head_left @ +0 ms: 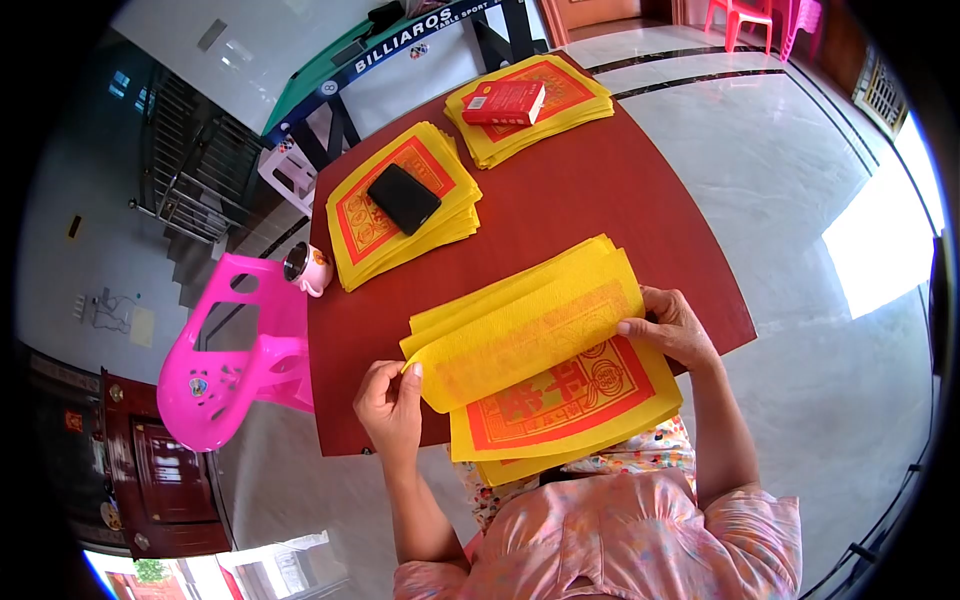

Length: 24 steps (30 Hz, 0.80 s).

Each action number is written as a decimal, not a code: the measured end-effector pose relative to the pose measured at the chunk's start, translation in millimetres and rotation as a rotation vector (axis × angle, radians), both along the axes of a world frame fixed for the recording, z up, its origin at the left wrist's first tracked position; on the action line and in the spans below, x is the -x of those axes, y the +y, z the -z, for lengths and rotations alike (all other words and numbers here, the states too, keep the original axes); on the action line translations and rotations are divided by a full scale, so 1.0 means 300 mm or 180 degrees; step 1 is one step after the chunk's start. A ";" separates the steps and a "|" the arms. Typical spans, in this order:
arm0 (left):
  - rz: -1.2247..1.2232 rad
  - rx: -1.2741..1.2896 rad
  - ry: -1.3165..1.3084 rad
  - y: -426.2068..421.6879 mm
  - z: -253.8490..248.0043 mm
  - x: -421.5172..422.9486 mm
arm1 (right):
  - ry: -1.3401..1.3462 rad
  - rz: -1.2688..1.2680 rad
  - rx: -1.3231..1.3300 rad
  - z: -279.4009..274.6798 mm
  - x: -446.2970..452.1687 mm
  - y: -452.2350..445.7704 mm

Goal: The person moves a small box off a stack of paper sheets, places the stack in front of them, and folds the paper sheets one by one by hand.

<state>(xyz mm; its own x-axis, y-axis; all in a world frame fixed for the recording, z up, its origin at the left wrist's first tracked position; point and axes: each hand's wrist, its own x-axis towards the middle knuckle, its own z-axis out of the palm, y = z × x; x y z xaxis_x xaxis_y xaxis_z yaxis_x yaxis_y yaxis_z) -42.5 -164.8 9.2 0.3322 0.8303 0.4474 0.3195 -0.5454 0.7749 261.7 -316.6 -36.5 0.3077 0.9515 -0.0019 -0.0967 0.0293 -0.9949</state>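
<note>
A stack of yellow joss paper (560, 410) with red printed panels lies at the table's near edge, partly over my lap. Its top sheet (520, 335) is curled up and away from me, so the plain yellow back shows. My left hand (392, 400) pinches the left edge of this sheet between thumb and fingers. On the other side, my right hand (672, 325) has its thumb on the paper at the right edge, with the fingers behind. How many sheets sit between the right fingers is hidden.
On the red-brown table (600, 200), a black phone (404, 198) rests on one yellow paper stack (365, 265) and a red book (503, 102) on another paper stack (590, 108). A pink mug (314, 270) stands at the left edge beside a pink chair (235, 350). Behind is a billiard table (400, 50).
</note>
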 end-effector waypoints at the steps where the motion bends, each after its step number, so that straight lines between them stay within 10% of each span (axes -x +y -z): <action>1: 0.0007 -0.0040 0.0027 0.004 0.001 -0.002 | 0.0098 -0.0059 0.0243 -0.007 0.002 0.002; 24: 0.1098 -0.0348 0.0954 -0.163 0.011 0.112 | -0.0005 0.0437 0.0252 0.028 0.034 0.027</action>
<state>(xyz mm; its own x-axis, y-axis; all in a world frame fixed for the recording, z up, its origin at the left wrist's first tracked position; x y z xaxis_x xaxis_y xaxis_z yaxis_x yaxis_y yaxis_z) -76.2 -213.7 6.0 0.7086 0.6020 0.3682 0.3061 -0.7323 0.6083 251.5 -308.5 -44.9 0.4351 0.8973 -0.0747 -0.0958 -0.0364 -0.9947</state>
